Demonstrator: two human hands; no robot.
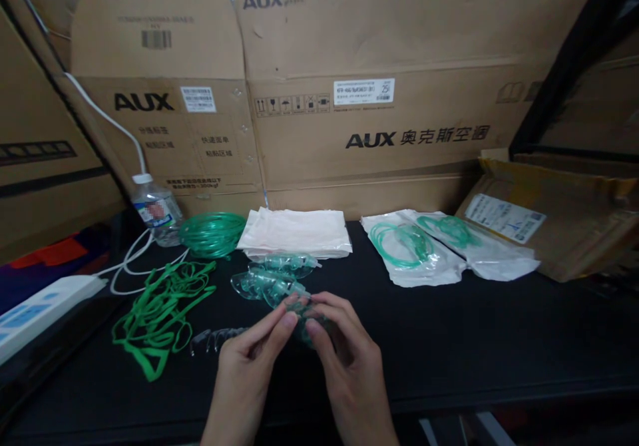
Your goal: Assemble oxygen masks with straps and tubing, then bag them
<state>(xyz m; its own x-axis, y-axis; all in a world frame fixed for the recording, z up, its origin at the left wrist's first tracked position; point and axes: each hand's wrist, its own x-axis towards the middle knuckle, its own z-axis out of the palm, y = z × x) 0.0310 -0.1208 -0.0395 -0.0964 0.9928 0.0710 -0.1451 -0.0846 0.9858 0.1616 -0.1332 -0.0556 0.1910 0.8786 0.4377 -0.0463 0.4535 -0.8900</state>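
Left hand (254,343) and right hand (347,339) held a translucent green mask (302,329) at near centre, while two bags (442,267) far right appeared already filled and more masks (257,285), green straps (152,314) and coiled tubing (212,235) lay unbagged farther left.

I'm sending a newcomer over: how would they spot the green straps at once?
On the black table, look toward the left, near the white power strip. Between that and the left hand is a tangled heap of green straps. Unlike the coiled green tubing just behind, they are flat, dull bands in loose, untidy loops.
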